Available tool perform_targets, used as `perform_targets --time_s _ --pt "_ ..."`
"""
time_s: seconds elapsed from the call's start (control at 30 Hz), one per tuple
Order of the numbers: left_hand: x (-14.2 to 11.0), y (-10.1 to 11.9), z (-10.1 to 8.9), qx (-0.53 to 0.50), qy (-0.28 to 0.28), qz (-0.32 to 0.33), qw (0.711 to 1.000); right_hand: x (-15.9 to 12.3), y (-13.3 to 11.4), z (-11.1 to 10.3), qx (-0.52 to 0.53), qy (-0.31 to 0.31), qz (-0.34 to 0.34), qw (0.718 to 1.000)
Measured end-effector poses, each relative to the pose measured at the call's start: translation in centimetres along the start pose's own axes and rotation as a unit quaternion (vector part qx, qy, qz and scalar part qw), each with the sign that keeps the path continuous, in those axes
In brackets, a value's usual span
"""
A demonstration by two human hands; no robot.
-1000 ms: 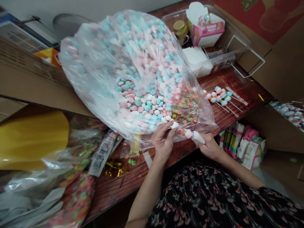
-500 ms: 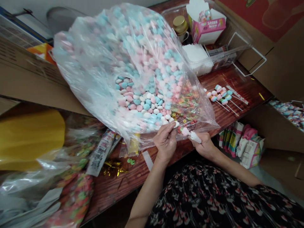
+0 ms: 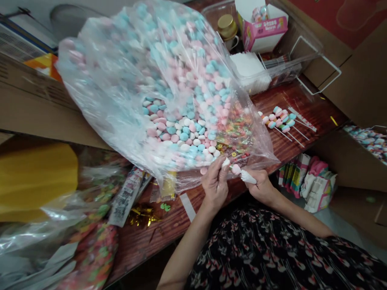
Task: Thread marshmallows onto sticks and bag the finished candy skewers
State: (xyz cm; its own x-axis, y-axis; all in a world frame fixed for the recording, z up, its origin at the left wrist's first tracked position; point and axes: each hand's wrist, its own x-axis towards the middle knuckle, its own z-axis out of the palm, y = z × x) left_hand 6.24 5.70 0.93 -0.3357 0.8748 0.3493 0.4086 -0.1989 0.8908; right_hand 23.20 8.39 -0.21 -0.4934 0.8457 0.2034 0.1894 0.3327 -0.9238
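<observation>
My left hand [image 3: 215,183] pinches a white candy [image 3: 225,162] between thumb and fingertips, at the front edge of the large clear bag. A pink candy [image 3: 204,170] shows beside its curled fingers; whether the hand holds it too, I cannot tell. Closed around a bundle of white sticks [image 3: 248,177], my right hand [image 3: 262,186] is just to the right. A pale pink candy [image 3: 236,169] is on the tip of a stick, close to the white one. Pink, blue and white candies [image 3: 184,136] fill the bag [image 3: 102,100], with small colourful ring candies [image 3: 238,127] by its right side.
Finished candy sticks [image 3: 279,119] lie on the wooden table [image 3: 320,112] to the right. Behind them stands a clear bin [image 3: 305,60] with a pink box [image 3: 266,34] and white sticks [image 3: 250,70]. Bagged gummy rings [image 3: 96,245] and a yellow sheet [image 3: 36,181] are at left.
My left hand has moved slightly right and down, bringing the white candy nearer the stick tip. A pink candy now shows by its fingers. My right hand has barely moved.
</observation>
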Motion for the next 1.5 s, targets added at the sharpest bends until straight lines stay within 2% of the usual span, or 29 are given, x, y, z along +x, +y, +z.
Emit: perform_targets --time_s 0.13,0.3,0.37,0.43,0.5,0.57,0.63,0.7,0.77,0.87,0.97,1.17,1.27,1.33,1.43,1.5 --pt "-1.6 0.0 1.6 -0.005 -0.01 0.065 0.998 -0.9 -0.1 -0.4 0.001 0.021 0.021 1.0" --pt "-2.5 0.5 2.8 -0.014 -0.075 0.059 0.995 -1.2 0.0 -0.4 -0.007 0.03 0.016 0.999" --pt "-1.8 0.4 2.4 -0.016 -0.094 0.056 0.994 -0.9 0.2 -0.7 0.003 0.054 0.027 0.998" --pt "-0.3 -0.1 1.4 0.007 -0.088 0.06 0.994 -0.5 0.2 -1.4 0.012 0.097 0.047 0.994" --pt "1.9 -0.7 0.3 0.1 -0.076 0.08 0.989 0.0 0.2 -2.2 0.027 0.139 0.068 0.988" --pt "4.2 -1.1 -0.3 0.265 -0.107 0.103 0.953 0.4 0.1 -3.0 0.047 0.165 0.077 0.982" --pt "5.9 -1.2 0.0 0.412 -0.175 0.106 0.888 0.5 0.3 -3.4 0.059 0.171 0.071 0.981" --pt "6.8 -1.0 1.0 0.484 -0.231 0.111 0.837 0.4 0.5 -3.5 0.06 0.171 0.068 0.981" --pt "6.8 -0.8 2.2 0.497 -0.254 0.126 0.82 0.1 0.9 -3.5 0.069 0.171 0.074 0.98" --pt "6.3 -0.8 3.3 0.486 -0.253 0.124 0.828 -0.2 1.3 -3.8 0.096 0.166 0.094 0.977" --pt "5.9 -1.2 3.4 0.476 -0.258 0.12 0.832 -0.3 1.4 -4.2 0.085 0.151 0.097 0.98" --pt "6.1 -1.0 4.3 0.479 -0.283 0.138 0.819 -0.1 1.3 -3.7 0.035 0.109 0.063 0.991" --pt "6.3 -0.6 5.2 0.489 -0.312 0.112 0.807 0.1 1.4 -3.3 0.017 0.095 0.048 0.994" --pt "6.4 -0.6 5.2 0.486 -0.318 0.087 0.809 0.1 1.4 -3.4 0.003 0.084 0.036 0.996" --pt "6.1 -1.3 4.2 0.446 -0.292 0.066 0.843 0.0 1.4 -3.9 -0.003 0.081 0.032 0.996" --pt "5.6 -1.8 3.0 0.37 -0.255 0.054 0.892 -0.2 1.5 -4.3 -0.003 0.092 0.036 0.995"
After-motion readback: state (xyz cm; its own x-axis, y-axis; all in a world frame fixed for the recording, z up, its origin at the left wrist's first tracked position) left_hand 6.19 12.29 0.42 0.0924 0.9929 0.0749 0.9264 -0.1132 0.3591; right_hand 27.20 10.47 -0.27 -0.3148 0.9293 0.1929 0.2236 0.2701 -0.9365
